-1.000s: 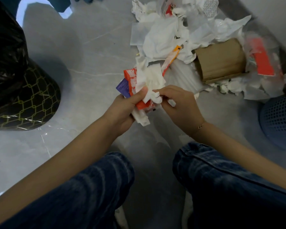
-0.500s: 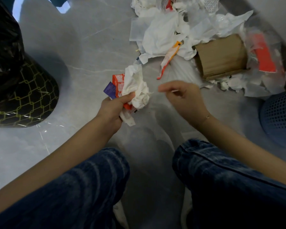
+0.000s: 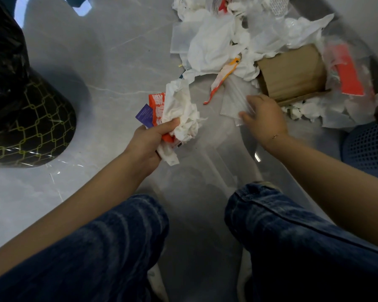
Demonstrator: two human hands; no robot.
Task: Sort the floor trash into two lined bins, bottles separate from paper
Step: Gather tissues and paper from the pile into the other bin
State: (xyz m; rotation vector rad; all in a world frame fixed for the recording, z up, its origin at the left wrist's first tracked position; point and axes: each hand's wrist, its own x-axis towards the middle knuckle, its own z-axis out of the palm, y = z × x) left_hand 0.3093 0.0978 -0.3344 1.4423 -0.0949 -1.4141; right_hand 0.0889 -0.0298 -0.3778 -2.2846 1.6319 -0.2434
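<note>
Left hand (image 3: 147, 141) grips crumpled white tissue (image 3: 181, 112) with orange wrapper (image 3: 156, 105); right hand (image 3: 263, 115) pinches clear plastic bag (image 3: 232, 101)

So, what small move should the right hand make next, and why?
Probably close the fingers on the clear plastic sheet and lift it. The right hand already rests on its near edge, fingers not clearly gripping. The left hand is full, holding a bundle of crumpled tissue and wrappers, so it cannot help.

Left hand (image 3: 147, 138) fingers curled tight; right hand (image 3: 265, 117) reaching forward.
</note>
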